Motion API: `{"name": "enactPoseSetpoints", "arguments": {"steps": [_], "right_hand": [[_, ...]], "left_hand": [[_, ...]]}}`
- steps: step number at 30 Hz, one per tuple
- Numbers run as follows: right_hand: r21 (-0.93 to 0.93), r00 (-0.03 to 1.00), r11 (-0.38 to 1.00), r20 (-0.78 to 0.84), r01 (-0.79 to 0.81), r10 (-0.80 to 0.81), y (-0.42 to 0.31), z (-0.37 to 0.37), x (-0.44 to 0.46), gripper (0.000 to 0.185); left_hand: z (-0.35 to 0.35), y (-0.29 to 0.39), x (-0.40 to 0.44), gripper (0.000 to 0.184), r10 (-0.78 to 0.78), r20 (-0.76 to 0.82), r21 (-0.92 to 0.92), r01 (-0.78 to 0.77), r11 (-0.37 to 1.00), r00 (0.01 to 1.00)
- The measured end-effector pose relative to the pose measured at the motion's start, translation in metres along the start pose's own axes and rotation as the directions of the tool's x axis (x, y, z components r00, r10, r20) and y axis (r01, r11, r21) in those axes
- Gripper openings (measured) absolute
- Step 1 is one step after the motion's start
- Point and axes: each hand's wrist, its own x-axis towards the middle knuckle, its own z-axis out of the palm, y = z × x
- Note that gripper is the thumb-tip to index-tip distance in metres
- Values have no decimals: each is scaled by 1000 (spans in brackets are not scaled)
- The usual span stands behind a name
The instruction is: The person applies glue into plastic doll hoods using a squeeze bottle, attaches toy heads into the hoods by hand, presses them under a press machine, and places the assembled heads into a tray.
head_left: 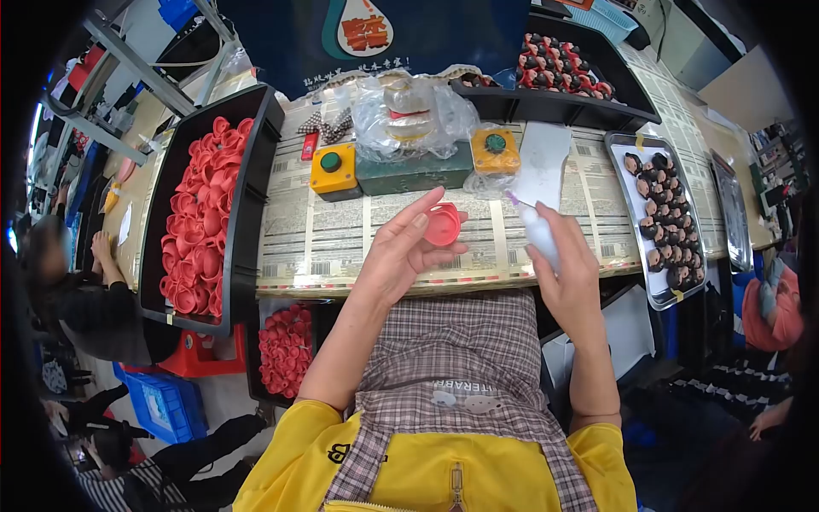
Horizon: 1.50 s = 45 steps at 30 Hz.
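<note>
Evidently, the two bare hands worked just in front of the green block (414, 175) on the table. The left hand (399, 249), nearer the person than the block, had its fingers curled around a red cup (442, 226), hollow facing up; the right hand (570, 269), in front of the block and to its right, had thumb and fingers closed about a white bottle (540, 235), its thin tip angled toward the block's side. Cup and bottle were apart. Good handling probably called for a light hold low on the cup, so its rim stayed round and fingertips kept clear of the hollow, with the bottle squeezed gently and its tip held off the rim.

Left of the block, a black tray (271, 115) was heaped with red cups; below that, nearer the person, a lower bin (256, 378) held more red pieces. Beyond the block to the right, another black tray (589, 109) carried black-and-red figures, and farther right a metal tray (661, 299) bore small dark-topped heads, loosely grouped.
</note>
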Motion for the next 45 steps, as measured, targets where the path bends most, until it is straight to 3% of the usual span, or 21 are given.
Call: {"name": "enactPoseSetpoints", "arguments": {"steps": [5, 9, 12, 33, 39, 45], "right_hand": [[21, 985, 1000, 171, 12, -16, -32, -2, -3, 48], [-87, 975, 985, 181, 149, -131, -36, 5, -4, 47], [-167, 967, 972, 221, 165, -126, -41, 6, -2, 46], [-212, 957, 962, 268, 174, -115, -53, 12, 6, 43], [-262, 945, 931, 271, 254, -182, -52, 11, 8, 41], [-230, 946, 949, 292, 214, -142, -53, 12, 5, 42]], "left_hand": [[1, -1, -6, 48, 56, -27, 78, -54, 996, 998], [0, 2, -10, 47, 42, -16, -26, -42, 999, 999], [0, 6, -12, 47, 29, 5, -92, -29, 995, 1000], [-1, 8, -15, 43, 56, -8, 2, -56, 998, 998], [1, 9, -15, 43, 58, -4, 25, -58, 998, 998], [-1, 7, -13, 43, 60, -6, 18, -60, 998, 998]]}}
